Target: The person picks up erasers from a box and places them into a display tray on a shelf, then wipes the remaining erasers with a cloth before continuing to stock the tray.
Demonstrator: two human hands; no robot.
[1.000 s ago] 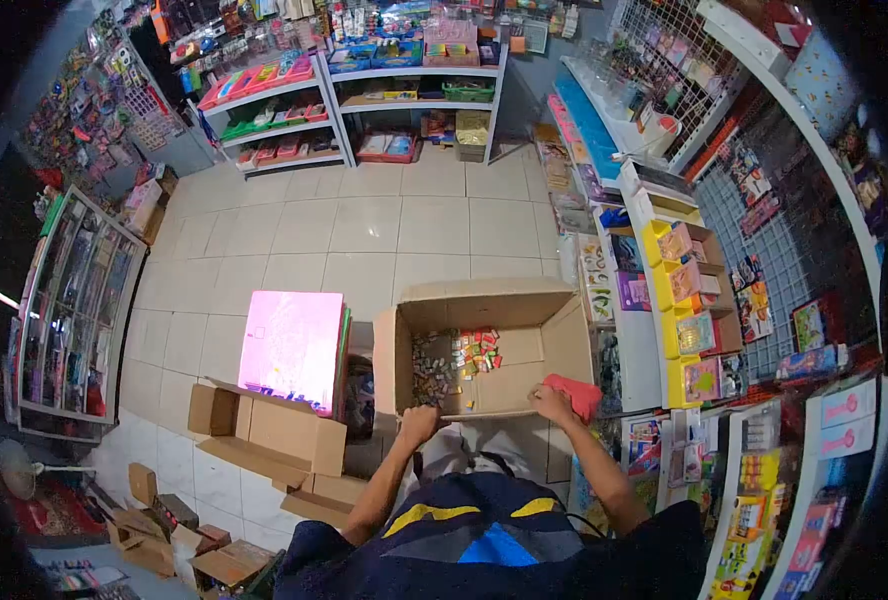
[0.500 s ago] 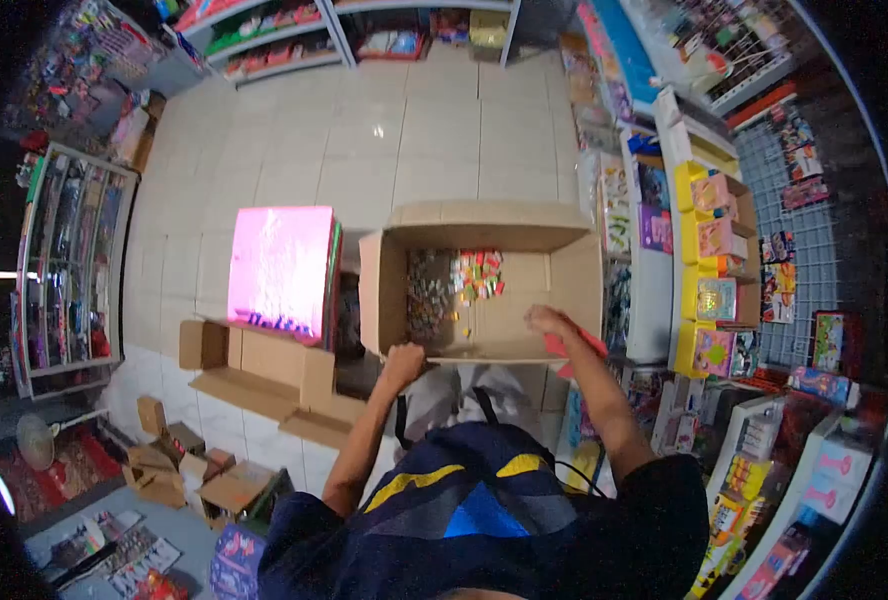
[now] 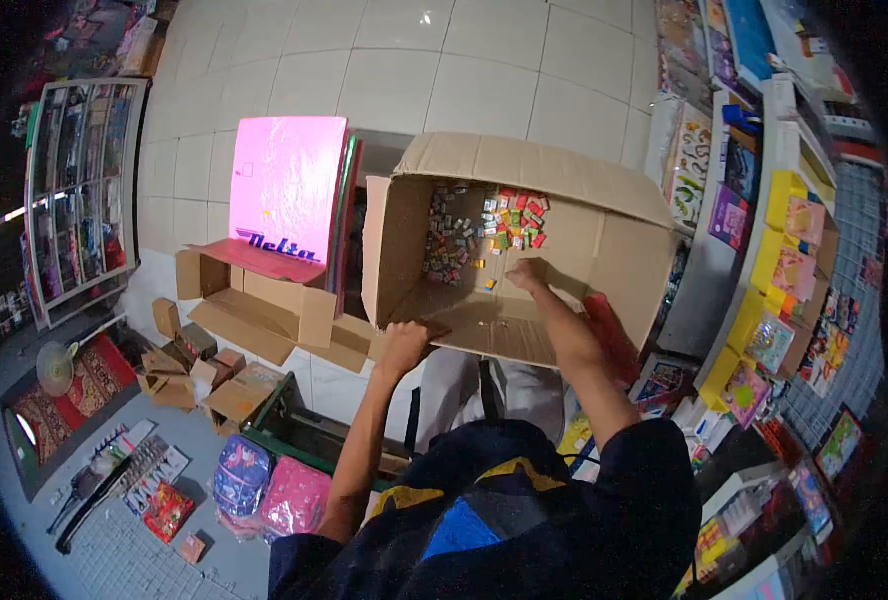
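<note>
A large open cardboard box (image 3: 654,290) sits tilted in front of my legs. At its near left edge, my left hand (image 3: 407,345) is closed round the cardboard rim. My right hand (image 3: 526,274) reaches inside, over the box's bottom, its fingers drawn together; whether they hold something small is hidden. Just left of that hand lie many small boxed items (image 3: 454,235), grey ones at the left and red, orange and green ones (image 3: 516,215) beside them. A red sheet or flap (image 3: 609,340) shows under my right forearm at the box's near right side.
A pink stack marked "Delta" (image 3: 284,185) stands left of the box, behind an open smaller carton (image 3: 254,315). Shelves with yellow bins (image 3: 764,300) line the right. A glass cabinet (image 3: 84,190), a fan (image 3: 56,368) and packed bags (image 3: 294,495) are at the left.
My right hand has moved left and deeper into the box, nearer the small items. The box now appears larger and more tilted, and the whole view has shifted. My left hand stays on the rim.
</note>
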